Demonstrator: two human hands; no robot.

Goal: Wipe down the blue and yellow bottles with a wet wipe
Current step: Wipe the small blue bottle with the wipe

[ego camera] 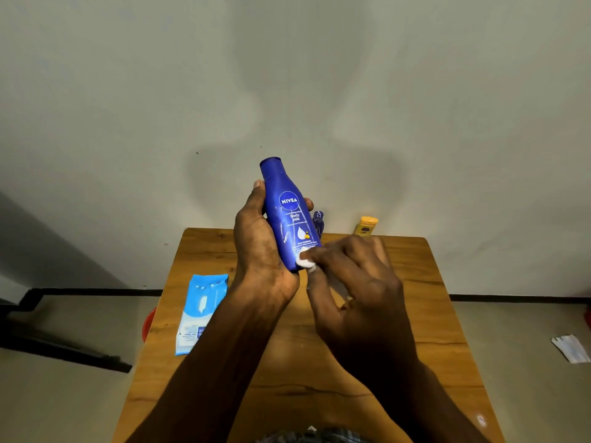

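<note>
the left hand [259, 247] gripped the blue bottle [289, 215] above the far part of the table [415, 330], thumb on its left side and fingertips curled round the right. the bottle was held cap up, tilted a little to the left, its label facing the camera. the right hand [355, 282] pinched a small white wipe [305, 261] in closed fingers and pressed it against the bottle's lower right edge. the yellow bottle [366, 226] stood at the far edge of the table, right of the blue one and apart from both hands. a second dark blue thing [318, 220] stood just behind the held bottle, too hidden to tell. a light blue wipe pack [200, 311] lay flat near the table's left edge.
</note>
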